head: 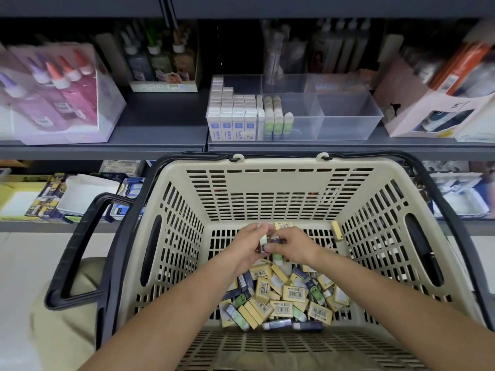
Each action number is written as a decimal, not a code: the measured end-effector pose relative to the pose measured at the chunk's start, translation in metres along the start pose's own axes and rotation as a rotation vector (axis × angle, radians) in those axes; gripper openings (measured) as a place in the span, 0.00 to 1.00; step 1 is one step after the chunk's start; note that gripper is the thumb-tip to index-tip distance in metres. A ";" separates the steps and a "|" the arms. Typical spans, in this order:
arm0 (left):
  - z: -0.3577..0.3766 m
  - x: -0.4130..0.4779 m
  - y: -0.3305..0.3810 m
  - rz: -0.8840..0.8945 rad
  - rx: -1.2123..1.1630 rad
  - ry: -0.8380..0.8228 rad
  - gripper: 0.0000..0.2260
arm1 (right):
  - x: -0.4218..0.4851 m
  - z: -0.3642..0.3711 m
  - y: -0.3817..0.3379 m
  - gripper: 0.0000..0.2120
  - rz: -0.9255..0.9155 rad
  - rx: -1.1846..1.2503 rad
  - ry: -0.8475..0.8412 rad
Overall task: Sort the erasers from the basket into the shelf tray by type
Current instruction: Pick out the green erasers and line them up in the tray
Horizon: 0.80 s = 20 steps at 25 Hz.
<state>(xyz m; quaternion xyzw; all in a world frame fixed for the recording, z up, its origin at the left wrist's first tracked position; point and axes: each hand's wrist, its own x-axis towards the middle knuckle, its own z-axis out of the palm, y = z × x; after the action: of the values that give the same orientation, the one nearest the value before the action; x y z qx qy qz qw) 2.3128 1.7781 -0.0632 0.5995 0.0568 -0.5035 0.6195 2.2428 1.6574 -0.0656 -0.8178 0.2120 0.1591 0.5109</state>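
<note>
A beige plastic basket [267, 183] with black handles sits below the shelf, holding a heap of erasers [284, 298]: yellow boxed ones, green ones and dark purple ones. Both hands meet above the basket floor. My left hand [249, 245] grips several small erasers, a green one [263, 240] showing at the fingertips. My right hand [294, 246] pinches a dark purple eraser [276, 241] against them. On the shelf stands a clear divided tray [348, 113]; white-and-blue erasers [233, 116] fill its left section, and green erasers [277, 121] stand beside them.
Glue bottle boxes [53, 92] stand left of the tray and a pink carton [428, 108] to its right. The tray's right compartments hold nothing visible. A lower shelf [67, 194] carries more stationery boxes. One yellow eraser [337, 230] leans against the basket's right wall.
</note>
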 end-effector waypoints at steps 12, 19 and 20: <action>-0.018 0.003 0.008 -0.214 -0.079 0.136 0.11 | -0.004 0.003 0.002 0.18 -0.195 -0.055 -0.010; -0.036 0.007 0.009 -0.126 -0.103 0.147 0.04 | 0.029 0.009 0.010 0.14 0.095 -0.550 0.131; -0.036 0.008 0.007 -0.116 -0.099 0.133 0.04 | 0.033 0.016 0.010 0.13 0.112 -0.567 0.087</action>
<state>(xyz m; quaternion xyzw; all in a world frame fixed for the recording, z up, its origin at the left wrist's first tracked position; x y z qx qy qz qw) 2.3411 1.8005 -0.0734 0.5962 0.1572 -0.4939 0.6131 2.2652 1.6618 -0.0952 -0.9210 0.2258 0.2048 0.2426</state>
